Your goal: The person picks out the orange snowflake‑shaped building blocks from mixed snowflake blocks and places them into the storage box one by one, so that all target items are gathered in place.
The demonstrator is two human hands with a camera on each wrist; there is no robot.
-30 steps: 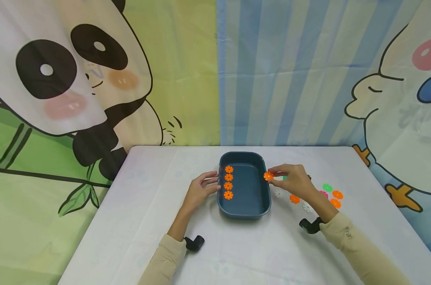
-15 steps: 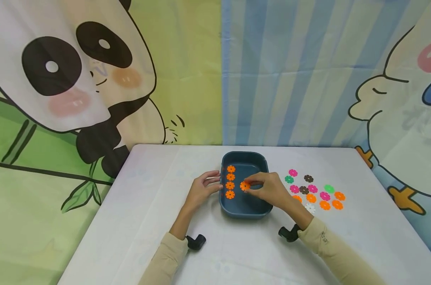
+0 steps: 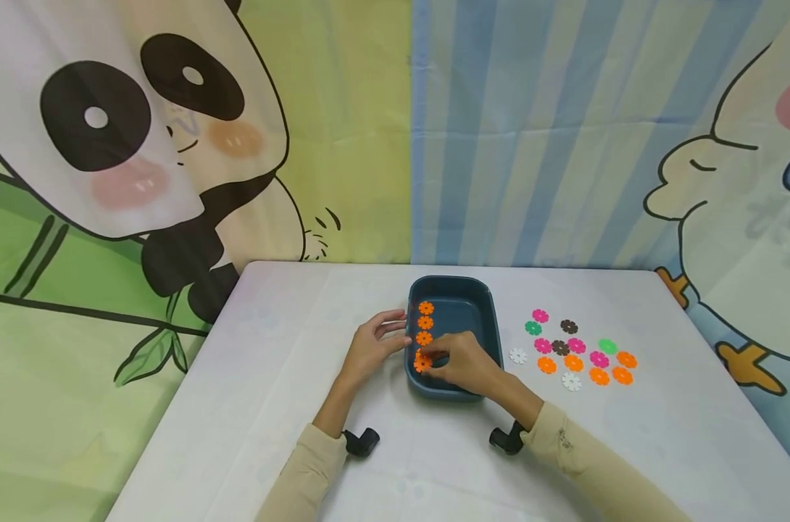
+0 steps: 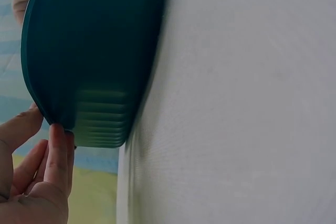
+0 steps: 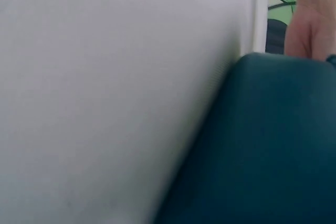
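Observation:
A dark blue tray sits near the middle of the table. Several orange flower-shaped discs form a column along its left inner wall. My right hand reaches over the tray's front right part and pinches another orange flower-shaped disc at the near end of that column. In the right wrist view the tray's wall covers the fingers. My left hand touches the tray's left rim with fairly straight fingers; the left wrist view shows the fingertips against the tray's outer side.
Right of the tray, loose flower-shaped discs lie scattered: orange, pink, brown, green and white. A patterned curtain hangs behind the white table.
My right hand has carried the orange disc from the tray's right rim leftward to the near end of the column. The left hand has stayed at the left rim.

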